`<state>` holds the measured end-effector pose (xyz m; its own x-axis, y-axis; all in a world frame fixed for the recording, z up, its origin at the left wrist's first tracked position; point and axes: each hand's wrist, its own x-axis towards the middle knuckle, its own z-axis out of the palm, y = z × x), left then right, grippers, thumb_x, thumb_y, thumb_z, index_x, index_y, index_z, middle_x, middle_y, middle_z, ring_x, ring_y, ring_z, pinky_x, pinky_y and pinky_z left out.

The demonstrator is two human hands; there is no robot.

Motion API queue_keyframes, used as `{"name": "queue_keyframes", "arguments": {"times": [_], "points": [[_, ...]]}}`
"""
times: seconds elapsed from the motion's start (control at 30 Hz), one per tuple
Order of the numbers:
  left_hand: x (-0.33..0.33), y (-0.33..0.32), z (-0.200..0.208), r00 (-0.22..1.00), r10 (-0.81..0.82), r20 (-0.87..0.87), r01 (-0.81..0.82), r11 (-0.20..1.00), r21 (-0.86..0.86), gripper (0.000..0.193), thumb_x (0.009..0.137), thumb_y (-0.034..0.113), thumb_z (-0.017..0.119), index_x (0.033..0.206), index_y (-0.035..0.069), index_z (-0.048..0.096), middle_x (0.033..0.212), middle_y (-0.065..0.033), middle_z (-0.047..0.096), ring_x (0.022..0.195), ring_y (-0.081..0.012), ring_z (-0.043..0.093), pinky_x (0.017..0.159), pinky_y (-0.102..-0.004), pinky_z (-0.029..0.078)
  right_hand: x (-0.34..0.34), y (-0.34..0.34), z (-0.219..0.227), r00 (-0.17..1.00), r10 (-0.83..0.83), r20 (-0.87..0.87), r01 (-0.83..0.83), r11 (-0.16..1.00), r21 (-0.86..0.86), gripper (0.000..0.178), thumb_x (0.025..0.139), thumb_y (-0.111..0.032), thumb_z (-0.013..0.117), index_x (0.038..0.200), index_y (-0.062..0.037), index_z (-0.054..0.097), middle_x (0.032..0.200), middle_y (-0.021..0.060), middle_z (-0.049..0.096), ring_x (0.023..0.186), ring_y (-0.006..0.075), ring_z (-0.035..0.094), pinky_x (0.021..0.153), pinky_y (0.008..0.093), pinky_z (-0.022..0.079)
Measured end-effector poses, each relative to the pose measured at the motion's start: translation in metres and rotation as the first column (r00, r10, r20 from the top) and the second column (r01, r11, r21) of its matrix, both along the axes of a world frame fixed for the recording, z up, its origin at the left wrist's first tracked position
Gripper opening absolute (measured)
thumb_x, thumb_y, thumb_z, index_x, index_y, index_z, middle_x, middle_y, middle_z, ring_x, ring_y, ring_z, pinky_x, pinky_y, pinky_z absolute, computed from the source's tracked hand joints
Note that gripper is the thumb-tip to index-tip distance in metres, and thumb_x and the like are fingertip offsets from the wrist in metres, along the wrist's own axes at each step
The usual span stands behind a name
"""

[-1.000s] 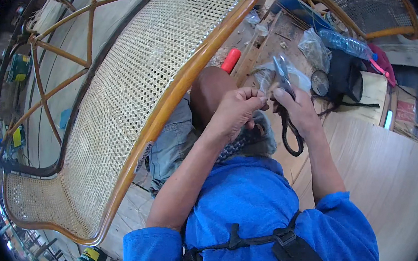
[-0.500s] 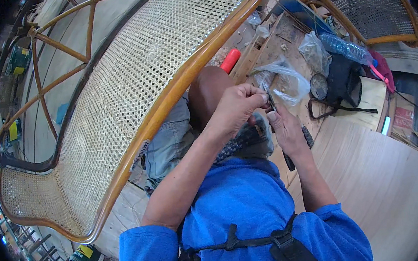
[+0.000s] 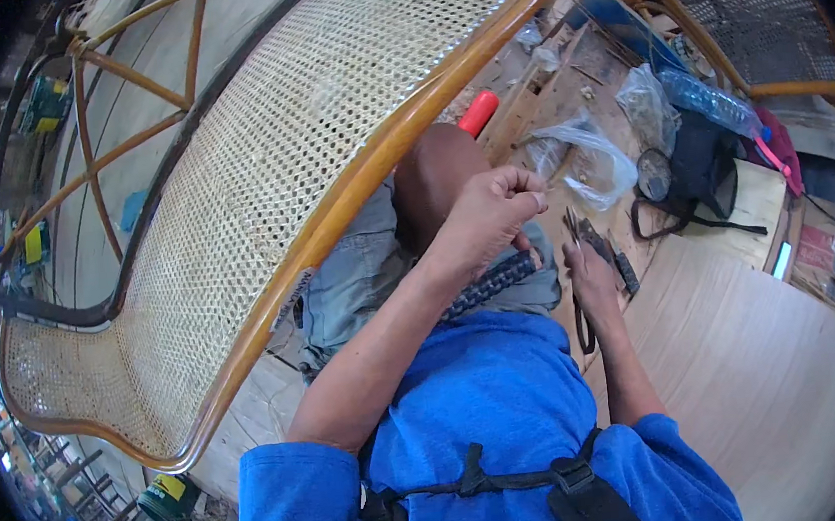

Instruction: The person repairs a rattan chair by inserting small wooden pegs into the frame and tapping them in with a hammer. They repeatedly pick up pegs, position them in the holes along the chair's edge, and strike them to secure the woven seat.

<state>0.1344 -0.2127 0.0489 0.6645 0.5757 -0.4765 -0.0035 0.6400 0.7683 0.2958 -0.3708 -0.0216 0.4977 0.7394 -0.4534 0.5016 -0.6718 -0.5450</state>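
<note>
My left hand (image 3: 495, 211) hovers over my knee, thumb and fingertips pinched together. Whatever the pinch holds, if anything, is too small to make out. To its right and lower, my right hand (image 3: 592, 279) is closed round a dark-handled pliers-like tool (image 3: 585, 330), its narrow metal tip pointing away from me. The two hands are apart. Left of them, a rattan seat frame (image 3: 332, 208) with a woven cane panel (image 3: 258, 165) leans across my side. Beneath my left hand, a dark braided-looking strip (image 3: 490, 284) lies across my lap.
A red cylindrical handle or bottle (image 3: 479, 112) lies beyond my knee. On the wooden bench are clear plastic bags (image 3: 610, 167), a plastic water bottle (image 3: 708, 97) and a black bag (image 3: 700, 168). A pale board (image 3: 738, 350) lies at right; another cane chair (image 3: 767, 26) stands far right.
My right hand has moved down and away from my left hand, taking the tool with it. The left hand remains pinched near the same spot. The whole view has shifted slightly.
</note>
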Motion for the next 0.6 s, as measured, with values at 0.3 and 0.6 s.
{"name": "queue_keyframes", "arguments": {"times": [0.3, 0.6], "points": [[-0.018, -0.022, 0.017, 0.973, 0.036, -0.230, 0.088, 0.856, 0.509, 0.018, 0.083, 0.010, 0.060, 0.096, -0.001, 0.056, 0.078, -0.0050, 0.060, 0.068, -0.0097, 0.057, 0.060, -0.0254, 0.047, -0.040, 0.055, 0.092, 0.722, -0.049, -0.690, 0.365, 0.875, 0.319, 0.016, 0.087, -0.012, 0.059, 0.096, 0.0007, 0.060, 0.076, 0.0037, 0.061, 0.066, 0.0099, 0.058, 0.061, 0.0230, 0.048], [-0.027, -0.020, 0.027, 0.958, 0.043, -0.283, 0.160, 0.740, 0.653, 0.016, 0.083, 0.009, 0.058, 0.096, 0.002, 0.056, 0.081, -0.0161, 0.062, 0.074, -0.0233, 0.063, 0.066, -0.0330, 0.049, -0.039, 0.063, 0.085, 0.617, 0.066, -0.784, 0.296, 0.904, 0.309, 0.010, 0.089, -0.012, 0.056, 0.091, -0.0023, 0.057, 0.080, 0.0006, 0.059, 0.072, 0.0072, 0.055, 0.064, 0.0212, 0.046]]}}
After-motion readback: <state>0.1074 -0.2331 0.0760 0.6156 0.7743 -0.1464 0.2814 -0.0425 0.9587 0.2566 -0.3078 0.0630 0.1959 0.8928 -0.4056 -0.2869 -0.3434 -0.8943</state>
